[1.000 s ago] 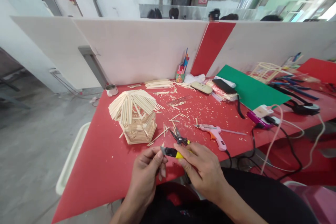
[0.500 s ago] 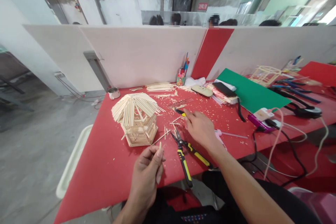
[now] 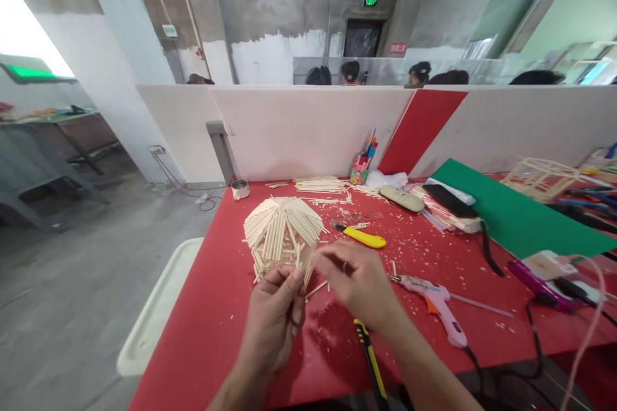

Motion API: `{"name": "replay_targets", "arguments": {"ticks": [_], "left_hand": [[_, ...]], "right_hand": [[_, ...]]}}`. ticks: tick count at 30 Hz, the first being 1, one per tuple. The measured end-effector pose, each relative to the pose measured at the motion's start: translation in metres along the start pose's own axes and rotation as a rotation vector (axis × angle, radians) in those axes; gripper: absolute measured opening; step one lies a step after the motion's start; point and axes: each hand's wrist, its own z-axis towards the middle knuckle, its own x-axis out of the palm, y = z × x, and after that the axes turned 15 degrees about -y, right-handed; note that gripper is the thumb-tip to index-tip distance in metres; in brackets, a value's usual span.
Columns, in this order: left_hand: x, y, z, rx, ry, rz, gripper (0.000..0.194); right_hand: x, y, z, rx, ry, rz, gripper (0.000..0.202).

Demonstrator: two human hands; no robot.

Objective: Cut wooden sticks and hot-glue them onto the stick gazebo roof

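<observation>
My left hand point(image 3: 277, 314) is closed, pinching a short thin wooden stick point(image 3: 298, 254) upright between thumb and fingers. Close beside it, my right hand point(image 3: 361, 282) has its fingers curled in a pinch near the stick; they are slightly blurred, and whatever they hold is hidden. Just behind both hands stands a small house model point(image 3: 282, 231) built of wooden sticks, with a sloping roof; the hands cover part of its lower body. A yellow utility knife point(image 3: 362, 236) lies beyond my right hand. Below that hand shows a yellow-and-black plier handle point(image 3: 370, 363).
A pink glue gun point(image 3: 436, 302) with its cord lies at right. Loose sticks point(image 3: 321, 185), a pen cup point(image 3: 359, 172), a beige case point(image 3: 402, 198) and a green board point(image 3: 515, 212) are farther back. Wood scraps litter the red table point(image 3: 202, 334). A white partition point(image 3: 299, 135) closes off the back.
My right hand has let go of the utility knife, which now lies on the table, and has moved left to the stick in my left hand. The camera view has tilted up and shifted left.
</observation>
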Motion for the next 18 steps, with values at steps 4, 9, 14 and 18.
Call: {"name": "replay_targets", "arguments": {"ticks": [4, 9, 14, 18], "left_hand": [[0.002, -0.004, 0.007, 0.006, 0.001, -0.050, 0.035], [-0.003, -0.010, 0.011, -0.025, -0.005, -0.063, 0.033], [-0.003, -0.010, 0.019, -0.085, -0.060, -0.128, 0.037], [0.000, -0.010, 0.023, -0.067, -0.083, -0.180, 0.036]], "right_hand": [[0.019, 0.022, 0.004, 0.047, 0.016, 0.148, 0.020], [0.032, 0.021, 0.018, 0.016, -0.044, 0.103, 0.024], [0.040, 0.017, 0.017, -0.244, -0.215, -0.049, 0.018], [0.045, 0.012, 0.014, -0.423, -0.275, -0.163, 0.023]]}}
